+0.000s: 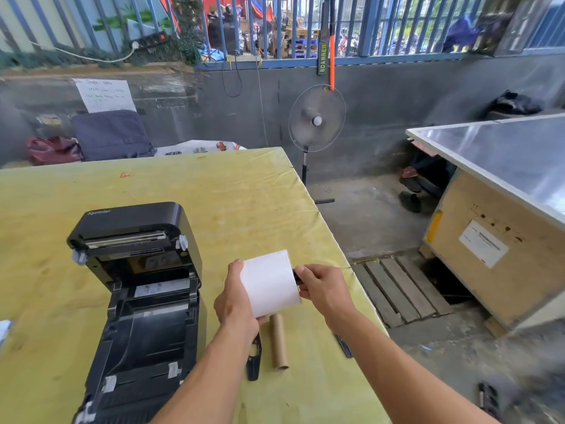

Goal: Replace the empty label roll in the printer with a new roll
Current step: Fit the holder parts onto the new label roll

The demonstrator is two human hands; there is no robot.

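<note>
Hands meet over the yellow table (214,191), both on a white label roll (270,283) held above it, just right of the printer (137,289). Left hand (235,304) wraps the roll's left end, thumb up over the top edge and fingers curled beneath. Right hand (321,289) pinches a small black part (297,276) at the roll's right end; whether that part sits in the core cannot be told. Roll's long axis runs left to right between the hands, tipped slightly so the right end sits lower and nearer. Below the roll a brown cardboard core (278,341) lies on the table, its long axis running away from the person, open end toward the near edge. Just left of the core lies a black plastic piece (254,359), also lengthwise, partly under the left wrist. Another dark piece (344,347) shows beside the right forearm near the table's right edge. Printer stands with its lid swung up and back, the roll bay open and facing the person. Past the table's far corner stands a fan (317,117).
</note>
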